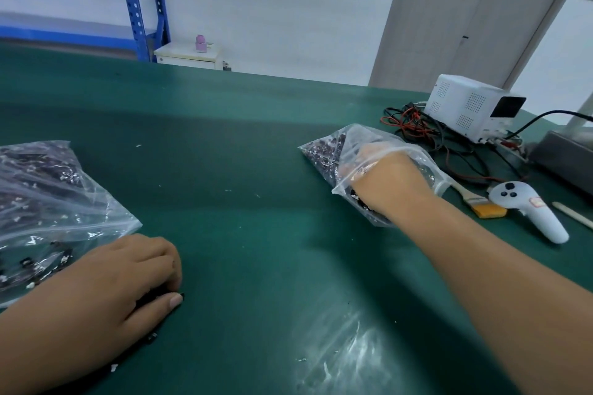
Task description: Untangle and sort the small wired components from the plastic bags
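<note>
Components (321, 148) in bag (359, 135) around right hand (385, 179)

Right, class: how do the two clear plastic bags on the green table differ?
The left clear plastic bag lies spread flat, with no hand inside; the right clear plastic bag is bunched around the right hand inside it. The left bag lies nearer; the right one farther. Both hold dark wired components.

1. Desk (256, 154): plain dark green, white flecks.
2. Left-edge bag (48, 196): clear; components (48, 263) black with white bits.
3. Right-side bag (353, 141): clear, contents dark purplish-black.
4. Power supply (462, 102), far right corner: white, black screen, dotted vents.
5. Wires (414, 125): red, black.
6. Controller (526, 202): white, black buttons.
7. Brush (481, 202): yellow bristles, pale handle.
</note>
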The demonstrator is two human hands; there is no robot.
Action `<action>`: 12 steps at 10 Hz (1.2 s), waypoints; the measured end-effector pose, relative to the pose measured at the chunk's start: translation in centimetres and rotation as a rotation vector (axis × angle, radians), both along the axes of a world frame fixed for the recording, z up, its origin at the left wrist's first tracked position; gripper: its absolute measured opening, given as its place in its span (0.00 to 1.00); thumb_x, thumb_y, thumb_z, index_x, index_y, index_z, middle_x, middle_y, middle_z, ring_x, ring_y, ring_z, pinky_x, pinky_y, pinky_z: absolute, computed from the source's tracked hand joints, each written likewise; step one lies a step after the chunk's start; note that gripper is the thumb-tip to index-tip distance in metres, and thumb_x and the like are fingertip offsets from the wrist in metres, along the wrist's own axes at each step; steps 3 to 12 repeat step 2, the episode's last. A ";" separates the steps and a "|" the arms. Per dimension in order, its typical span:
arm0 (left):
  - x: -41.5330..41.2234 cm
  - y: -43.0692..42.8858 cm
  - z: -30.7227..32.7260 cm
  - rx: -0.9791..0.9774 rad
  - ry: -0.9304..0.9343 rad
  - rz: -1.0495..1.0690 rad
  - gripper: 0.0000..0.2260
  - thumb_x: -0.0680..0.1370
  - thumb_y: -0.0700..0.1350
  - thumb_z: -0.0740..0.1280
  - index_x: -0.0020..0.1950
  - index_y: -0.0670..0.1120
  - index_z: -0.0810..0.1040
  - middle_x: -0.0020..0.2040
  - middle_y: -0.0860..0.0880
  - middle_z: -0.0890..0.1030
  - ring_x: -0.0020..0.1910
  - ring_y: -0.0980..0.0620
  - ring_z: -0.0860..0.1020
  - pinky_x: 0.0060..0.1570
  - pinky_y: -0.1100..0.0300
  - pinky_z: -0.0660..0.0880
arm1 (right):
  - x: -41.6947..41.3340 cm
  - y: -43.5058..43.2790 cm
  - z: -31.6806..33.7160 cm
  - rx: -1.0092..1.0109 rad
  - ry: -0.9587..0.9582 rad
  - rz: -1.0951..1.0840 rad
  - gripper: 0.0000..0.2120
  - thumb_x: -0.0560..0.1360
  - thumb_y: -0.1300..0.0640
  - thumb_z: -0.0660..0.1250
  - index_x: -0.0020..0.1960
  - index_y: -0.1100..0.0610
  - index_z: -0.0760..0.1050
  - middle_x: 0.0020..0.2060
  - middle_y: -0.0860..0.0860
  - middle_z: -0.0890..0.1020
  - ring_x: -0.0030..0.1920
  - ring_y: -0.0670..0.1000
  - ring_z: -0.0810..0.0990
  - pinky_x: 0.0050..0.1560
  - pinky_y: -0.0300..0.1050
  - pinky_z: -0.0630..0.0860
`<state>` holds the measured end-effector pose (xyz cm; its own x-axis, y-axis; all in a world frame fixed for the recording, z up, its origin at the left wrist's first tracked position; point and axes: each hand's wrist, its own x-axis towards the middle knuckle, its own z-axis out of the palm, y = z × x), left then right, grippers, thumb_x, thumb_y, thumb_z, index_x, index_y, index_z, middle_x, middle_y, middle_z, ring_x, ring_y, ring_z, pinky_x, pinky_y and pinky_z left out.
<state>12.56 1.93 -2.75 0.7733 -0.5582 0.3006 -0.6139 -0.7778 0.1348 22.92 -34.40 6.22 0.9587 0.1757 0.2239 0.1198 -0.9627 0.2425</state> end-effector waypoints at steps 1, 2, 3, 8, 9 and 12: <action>0.1 0.3 -0.3 -0.001 0.016 -0.020 0.04 0.78 0.63 0.59 0.46 0.67 0.65 0.50 0.68 0.71 0.51 0.59 0.75 0.49 0.64 0.68 | -0.4 -0.8 -0.5 0.039 -0.003 0.021 0.14 0.80 0.58 0.57 0.62 0.53 0.76 0.53 0.53 0.81 0.49 0.55 0.77 0.51 0.46 0.75; 0.2 0.2 -0.3 -0.045 0.019 -0.049 0.04 0.78 0.62 0.60 0.46 0.67 0.66 0.50 0.68 0.71 0.50 0.59 0.76 0.48 0.64 0.69 | -2.4 -1.5 -0.5 0.071 0.029 0.021 0.17 0.83 0.58 0.52 0.65 0.52 0.74 0.53 0.54 0.81 0.51 0.57 0.77 0.47 0.46 0.74; 0.2 0.2 -0.3 -0.045 0.019 -0.049 0.04 0.78 0.62 0.60 0.46 0.67 0.66 0.50 0.68 0.71 0.50 0.59 0.76 0.48 0.64 0.69 | -2.4 -1.5 -0.5 0.071 0.029 0.021 0.17 0.83 0.58 0.52 0.65 0.52 0.74 0.53 0.54 0.81 0.51 0.57 0.77 0.47 0.46 0.74; 0.2 0.2 -0.3 -0.045 0.019 -0.049 0.04 0.78 0.62 0.60 0.46 0.67 0.66 0.50 0.68 0.71 0.50 0.59 0.76 0.48 0.64 0.69 | -2.4 -1.5 -0.5 0.071 0.029 0.021 0.17 0.83 0.58 0.52 0.65 0.52 0.74 0.53 0.54 0.81 0.51 0.57 0.77 0.47 0.46 0.74; 0.2 0.2 -0.3 -0.045 0.019 -0.049 0.04 0.78 0.62 0.60 0.46 0.67 0.66 0.50 0.68 0.71 0.50 0.59 0.76 0.48 0.64 0.69 | -2.4 -1.5 -0.5 0.071 0.029 0.021 0.17 0.83 0.58 0.52 0.65 0.52 0.74 0.53 0.54 0.81 0.51 0.57 0.77 0.47 0.46 0.74; 0.2 0.2 -0.3 -0.045 0.019 -0.049 0.04 0.78 0.62 0.60 0.46 0.67 0.66 0.50 0.68 0.71 0.50 0.59 0.76 0.48 0.64 0.69 | -2.4 -1.5 -0.5 0.071 0.029 0.021 0.17 0.83 0.58 0.52 0.65 0.52 0.74 0.53 0.54 0.81 0.51 0.57 0.77 0.47 0.46 0.74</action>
